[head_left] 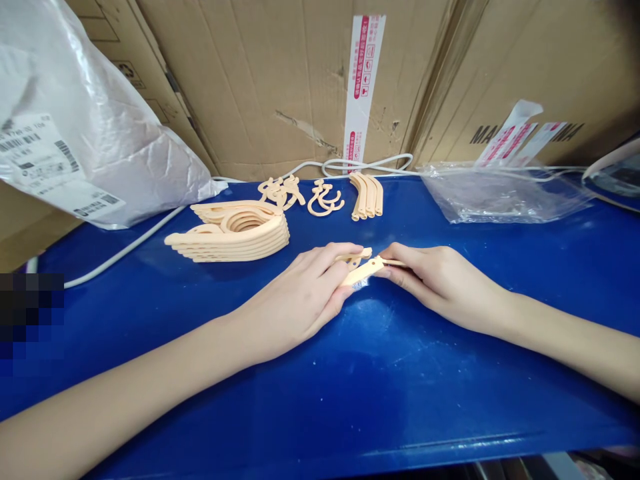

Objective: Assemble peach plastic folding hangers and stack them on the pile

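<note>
My left hand (317,283) is closed around cream plastic folding hanger arms (364,271), tilted up to the right above the blue table. At their right end, my right hand (435,277) pinches a thin cream piece (395,263), likely a hanger hook; most of it is hidden by my fingers. The two parts meet or nearly meet between my hands. Beyond my left hand lies a stack of folded cream hangers (235,233). Behind my hands are loose cream hooks (325,199), a pile of tangled hooks (281,192) and several curved arm pieces (367,197).
A silver-white mailing bag (130,147) leans at the left. Cardboard boxes (280,80) stand along the back, with a white cable (367,164) before them. A clear plastic bag (500,197) lies at the back right, near a pale rounded object (617,173).
</note>
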The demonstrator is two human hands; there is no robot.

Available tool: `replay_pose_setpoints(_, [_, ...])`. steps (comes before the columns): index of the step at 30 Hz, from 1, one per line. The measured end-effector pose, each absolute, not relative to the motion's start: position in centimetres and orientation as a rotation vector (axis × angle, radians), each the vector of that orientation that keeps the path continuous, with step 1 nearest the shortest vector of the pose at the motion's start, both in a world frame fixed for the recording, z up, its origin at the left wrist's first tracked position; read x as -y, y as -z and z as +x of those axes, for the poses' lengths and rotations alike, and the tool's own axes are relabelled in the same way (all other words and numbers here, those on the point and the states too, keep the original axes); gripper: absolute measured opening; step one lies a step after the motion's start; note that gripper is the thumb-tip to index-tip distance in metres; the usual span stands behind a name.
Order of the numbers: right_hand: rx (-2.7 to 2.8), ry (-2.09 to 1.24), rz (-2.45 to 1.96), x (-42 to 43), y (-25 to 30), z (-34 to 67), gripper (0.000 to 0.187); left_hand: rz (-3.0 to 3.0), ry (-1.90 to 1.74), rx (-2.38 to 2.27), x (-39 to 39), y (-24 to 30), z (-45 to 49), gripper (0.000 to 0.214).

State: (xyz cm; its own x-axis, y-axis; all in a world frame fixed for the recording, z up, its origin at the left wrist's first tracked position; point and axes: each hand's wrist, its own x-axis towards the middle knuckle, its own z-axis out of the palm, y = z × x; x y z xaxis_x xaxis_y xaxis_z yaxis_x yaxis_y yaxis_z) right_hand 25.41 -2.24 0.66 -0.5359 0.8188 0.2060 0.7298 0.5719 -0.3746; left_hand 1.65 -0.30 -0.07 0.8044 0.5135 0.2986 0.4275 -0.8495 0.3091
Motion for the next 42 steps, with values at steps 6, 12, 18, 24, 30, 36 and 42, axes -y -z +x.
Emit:
replay_pose_setpoints(6, [2.416,-0.549,-1.254,2.36,-1.12,25.10,0.031,2.773,-0.544,-0.714,0.32,0.06,1.65,0.030])
replay_pose_setpoints(12, [2.529,-0.281,-1.249,2.26,-0.51,25.38,0.039,2.783,-0.510,-0.714,0.39,-0.14,1.73,0.028])
replay_pose_setpoints(18, [2.621,0.229,-1.112,2.24,-0.26,25.47,0.042,2.797,-0.506,-0.685,0.42,-0.16,1.64,0.030])
replay_pose_setpoints(24, [2.636,0.504,-0.998,2.27,-0.55,25.39,0.040,2.811,-0.507,-0.663,0.35,-0.05,1.55,0.032])
replay_pose_setpoints(30, [2.642,0.745,-0.921,2.06,-0.44,25.59,0.033,2.778,-0.475,-0.663,0.30,-0.14,1.52,0.032])
replay_pose_setpoints(36, [2.601,0.938,-0.905,2.36,-0.84,25.40,0.029,2.762,-0.477,-0.655,0.30,-0.22,1.53,0.033])
replay_pose_setpoints(42, [2.565,1.027,-0.904,2.65,-1.15,25.06,0.027,2.743,-0.459,-0.664,0.24,-0.24,1.46,0.035])
